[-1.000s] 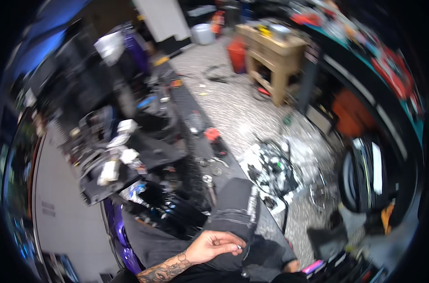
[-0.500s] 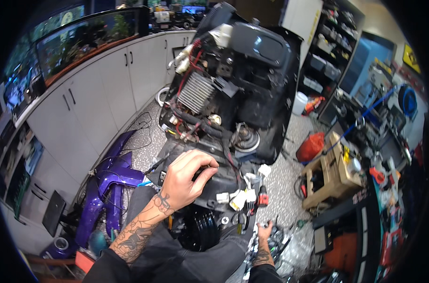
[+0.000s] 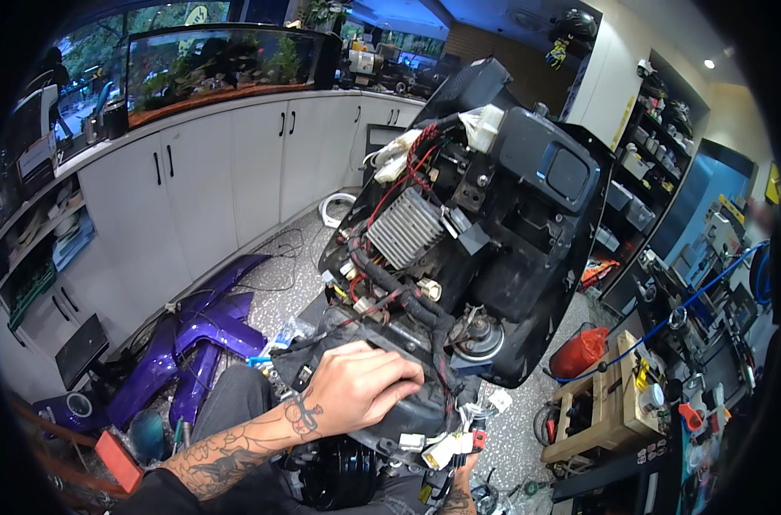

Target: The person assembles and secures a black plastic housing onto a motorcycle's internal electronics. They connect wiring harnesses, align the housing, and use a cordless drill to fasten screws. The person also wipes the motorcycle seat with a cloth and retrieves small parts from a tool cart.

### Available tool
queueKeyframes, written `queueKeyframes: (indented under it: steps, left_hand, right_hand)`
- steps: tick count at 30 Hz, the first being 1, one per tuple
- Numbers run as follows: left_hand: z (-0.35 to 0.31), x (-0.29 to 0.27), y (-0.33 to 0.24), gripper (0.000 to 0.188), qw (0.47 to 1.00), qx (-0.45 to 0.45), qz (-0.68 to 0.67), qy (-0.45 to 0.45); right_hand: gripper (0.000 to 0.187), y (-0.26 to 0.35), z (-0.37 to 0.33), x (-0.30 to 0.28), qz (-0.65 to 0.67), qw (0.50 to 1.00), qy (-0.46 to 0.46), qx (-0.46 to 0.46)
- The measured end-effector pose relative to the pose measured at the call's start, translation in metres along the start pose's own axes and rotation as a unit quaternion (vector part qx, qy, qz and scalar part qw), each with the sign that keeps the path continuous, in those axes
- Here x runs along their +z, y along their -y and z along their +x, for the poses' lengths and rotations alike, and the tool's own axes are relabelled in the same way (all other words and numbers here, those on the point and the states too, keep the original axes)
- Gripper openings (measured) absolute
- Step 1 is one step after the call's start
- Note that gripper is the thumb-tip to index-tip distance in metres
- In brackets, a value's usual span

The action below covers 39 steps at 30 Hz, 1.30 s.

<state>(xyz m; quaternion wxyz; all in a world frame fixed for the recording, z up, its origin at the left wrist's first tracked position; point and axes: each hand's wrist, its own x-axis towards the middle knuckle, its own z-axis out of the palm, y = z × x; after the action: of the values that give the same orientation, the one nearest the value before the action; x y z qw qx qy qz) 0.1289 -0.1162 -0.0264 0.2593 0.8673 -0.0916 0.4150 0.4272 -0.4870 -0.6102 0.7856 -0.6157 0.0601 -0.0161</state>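
My left hand (image 3: 365, 384) is closed, fingers curled and thumb tip close to the index tip, over the black plastic front part of a stripped scooter body (image 3: 528, 266). Anything between the fingertips is too small to make out. My right hand (image 3: 466, 463) is low on the right, just below a red-and-black power tool (image 3: 478, 441), and appears to touch it. Its fingers are hidden behind white wire connectors (image 3: 446, 451). A black wheel (image 3: 343, 468) shows below my left wrist, between my legs.
Purple body panels (image 3: 193, 343) lie on the speckled floor at left, beside white cabinets (image 3: 202, 180) topped by an aquarium (image 3: 219, 77). A finned metal unit (image 3: 405, 227) and loose wiring sit on the scooter. At right are a wooden stand (image 3: 596, 412) and a red bag (image 3: 579, 348).
The view has tilted up, so the scooter appears lower. My right hand has risen from the floor clutter toward the power tool. My left hand stays curled over the black plastic part.
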Motion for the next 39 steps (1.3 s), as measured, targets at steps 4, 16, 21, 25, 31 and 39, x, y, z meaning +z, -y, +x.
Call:
queueKeyframes:
  steps: [4,16,21,25,31,39]
  left_hand:
    - [0.0,0.0,0.0,0.014,1.0,0.004,0.002,-0.011]
    - [-0.002,-0.018,-0.001,0.012,0.978,-0.078,-0.193,-0.001]
    - [0.007,-0.025,0.01,0.011,0.911,-0.168,-0.375,0.025]
    - [0.006,-0.031,0.014,0.017,0.707,-0.281,-0.647,0.055]
    - [-0.011,-0.042,0.0,0.018,0.485,-0.302,-0.813,0.11]
    - [-0.019,-0.069,0.008,0.02,0.416,-0.297,-0.854,0.101]
  right_hand:
    - [0.044,0.022,-0.015,0.0,-0.033,0.998,-0.017,-0.05]
    - [0.049,0.408,-0.265,-0.04,0.013,0.981,-0.093,-0.169]
    - [0.053,0.501,-0.408,-0.012,0.039,0.989,-0.014,-0.142]
    - [0.047,0.522,-0.471,0.039,-0.018,0.993,0.094,-0.064]
    - [0.039,0.51,-0.491,0.106,-0.052,0.957,0.284,0.0]
    - [0.04,0.505,-0.5,0.162,-0.039,0.964,0.26,-0.028]
